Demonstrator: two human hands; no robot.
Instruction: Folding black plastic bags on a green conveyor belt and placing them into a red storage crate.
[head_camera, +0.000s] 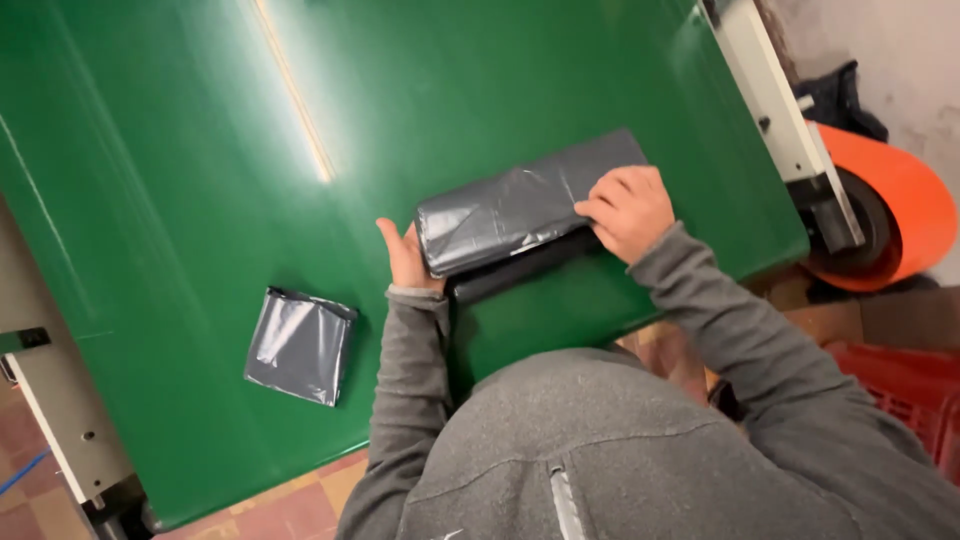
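Note:
A folded stack of grey plastic bags (520, 205) lies on the green table (180, 150) in front of me. My left hand (404, 255) is pressed against the stack's left end, thumb up along its edge. My right hand (630, 210) rests on the stack's right part, fingers curled on the top layer. A darker lower fold shows under the stack's near edge. A second, smaller folded grey bag (298, 345) lies apart on the table, to the left of my left arm.
An orange roll (900, 200) sits on a white machine frame (775, 100) at the right. A red crate (915, 385) stands below it. A grey metal bracket (55, 410) is at the table's left edge, above tiled floor.

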